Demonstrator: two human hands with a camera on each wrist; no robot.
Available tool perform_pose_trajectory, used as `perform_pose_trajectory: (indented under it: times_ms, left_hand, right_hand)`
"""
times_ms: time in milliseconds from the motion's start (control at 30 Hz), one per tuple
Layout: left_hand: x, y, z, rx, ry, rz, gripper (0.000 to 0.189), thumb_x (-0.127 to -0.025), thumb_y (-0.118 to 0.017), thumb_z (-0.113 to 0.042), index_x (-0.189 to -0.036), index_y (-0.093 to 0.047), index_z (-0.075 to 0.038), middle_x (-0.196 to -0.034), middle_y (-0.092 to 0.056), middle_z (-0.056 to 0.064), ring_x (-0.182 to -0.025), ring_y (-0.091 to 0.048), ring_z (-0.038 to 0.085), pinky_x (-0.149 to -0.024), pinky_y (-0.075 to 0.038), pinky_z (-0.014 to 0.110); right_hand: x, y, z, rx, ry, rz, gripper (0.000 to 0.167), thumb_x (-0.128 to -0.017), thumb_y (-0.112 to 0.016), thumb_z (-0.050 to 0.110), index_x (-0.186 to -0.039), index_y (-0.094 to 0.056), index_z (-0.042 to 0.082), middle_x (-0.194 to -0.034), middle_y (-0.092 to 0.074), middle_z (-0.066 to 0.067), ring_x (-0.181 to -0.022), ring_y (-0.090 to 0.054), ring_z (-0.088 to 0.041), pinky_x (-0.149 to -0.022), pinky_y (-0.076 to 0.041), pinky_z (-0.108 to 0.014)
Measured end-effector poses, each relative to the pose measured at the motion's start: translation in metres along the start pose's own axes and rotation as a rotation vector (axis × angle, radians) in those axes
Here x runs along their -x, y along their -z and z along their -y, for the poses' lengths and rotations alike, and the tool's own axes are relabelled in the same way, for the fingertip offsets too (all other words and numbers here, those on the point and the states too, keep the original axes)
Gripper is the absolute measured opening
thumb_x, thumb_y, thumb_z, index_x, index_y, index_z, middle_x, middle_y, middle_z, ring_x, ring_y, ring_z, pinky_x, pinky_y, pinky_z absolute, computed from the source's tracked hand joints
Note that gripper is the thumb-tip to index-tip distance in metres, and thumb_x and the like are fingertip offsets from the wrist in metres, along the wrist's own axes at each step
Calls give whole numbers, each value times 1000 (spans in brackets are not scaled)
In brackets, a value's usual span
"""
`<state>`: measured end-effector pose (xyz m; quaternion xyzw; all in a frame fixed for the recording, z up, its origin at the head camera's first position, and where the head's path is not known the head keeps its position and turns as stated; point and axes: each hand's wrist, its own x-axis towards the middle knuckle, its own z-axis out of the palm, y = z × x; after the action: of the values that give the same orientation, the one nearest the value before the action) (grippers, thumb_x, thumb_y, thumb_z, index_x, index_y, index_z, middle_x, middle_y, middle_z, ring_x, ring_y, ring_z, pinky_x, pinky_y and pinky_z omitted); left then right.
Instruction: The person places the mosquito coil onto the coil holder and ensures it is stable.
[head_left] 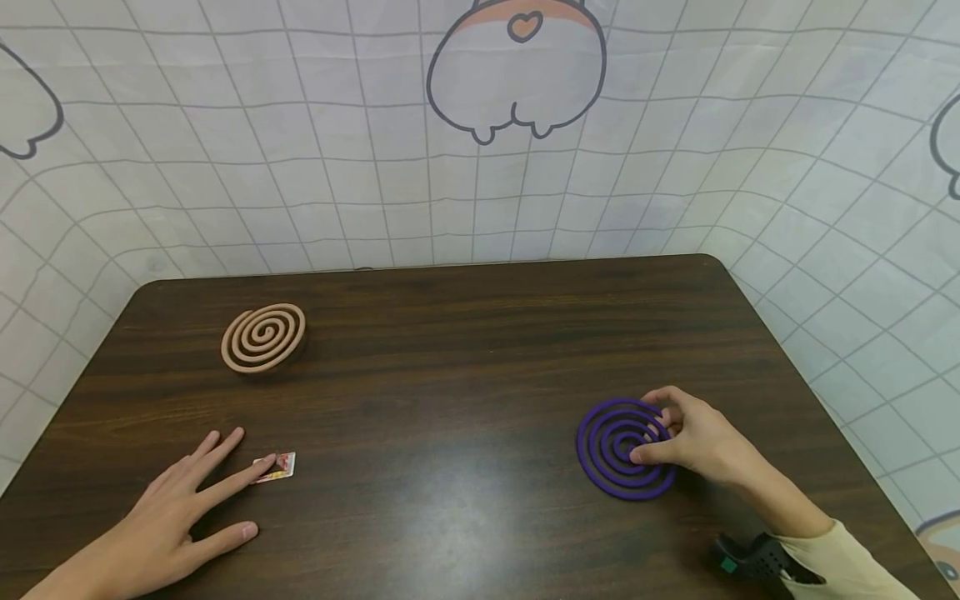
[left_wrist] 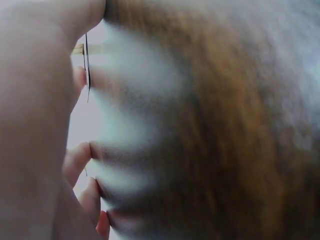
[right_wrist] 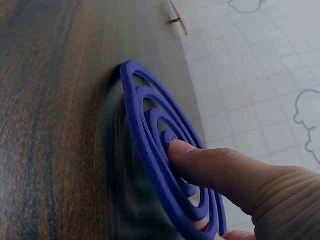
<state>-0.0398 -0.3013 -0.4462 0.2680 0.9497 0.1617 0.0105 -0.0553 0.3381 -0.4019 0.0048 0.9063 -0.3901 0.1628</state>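
My right hand (head_left: 701, 437) pinches a purple mosquito coil (head_left: 592, 446), its thumb on top near the coil's centre and other fingers under the far right rim. In the right wrist view the coil (right_wrist: 132, 107) is held tilted just over the wood, with the thumb (right_wrist: 215, 167) pressed on its inner rings. At the left, my left hand (head_left: 176, 500) lies with fingers spread, the index fingertip on a small colourful picture card (head_left: 285, 467). The fingertip covers part of that card. Fingers (left_wrist: 79, 161) touch the tabletop in the blurred left wrist view.
A tan mosquito coil (head_left: 264, 337) stands raised and tilted at the back left of the dark wooden table (head_left: 450, 358); its support is mostly hidden. Behind the table hangs a white grid-patterned cloth (head_left: 375, 150) with cartoon drawings. A black wrist device (head_left: 757, 557) sits by the right sleeve.
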Motion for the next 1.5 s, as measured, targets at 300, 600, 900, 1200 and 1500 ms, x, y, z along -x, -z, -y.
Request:
perform_pose_trajectory:
  times_ms: [300, 600, 900, 1200, 1500]
  left_hand:
    - [-1, 2, 0, 6, 14, -1, 80, -89, -80, -37, -159, -41, -37, -176, -16, 7, -166, 5, 21, -111, -14, 84]
    - [0, 2, 0, 0, 5, -11, 80, -89, -80, -37, -158, -42, -37, -176, -16, 6, -165, 6, 18, -111, -16, 83]
    - [1, 1, 1, -6, 0, -13, 80, -90, -79, -36, -159, -41, -36, -176, -17, 8, -165, 7, 18, -128, 10, 66]
    - [-1, 4, -1, -56, -4, -18, 79, -90, -79, -40, -159, -41, -38, -175, -19, 8, -165, 7, 17, -131, 17, 48]
    - [-5, 9, -3, -113, 25, 6, 78, -91, -75, -48, -159, -38, -43, -176, -19, 5, -165, 10, 16, -130, 21, 46]
  right_hand:
    - [-3, 1, 1, -75, 48, -10, 71, -78, -92, 24, -133, -55, -2, -92, -70, -6, -76, -66, -10, -68, -55, -25]
    - [-5, 1, 1, -121, 67, 5, 67, -79, -91, 22, -132, -56, -1, -93, -71, -8, -77, -68, -11, -69, -56, -26]
    - [-6, 3, -1, -161, 66, 50, 49, -80, -90, 25, -108, -59, 0, -93, -69, -8, -76, -69, -14, -69, -57, -28]
    - [-5, 1, -4, -333, 57, 114, 52, -83, -87, 15, -112, -48, -6, -83, -72, 1, -76, -73, -11, -68, -61, -29]
    - [-6, -3, -8, -485, 49, 174, 44, -89, -81, 9, -114, -49, -7, -87, -79, 1, -78, -78, -14, -70, -64, -33]
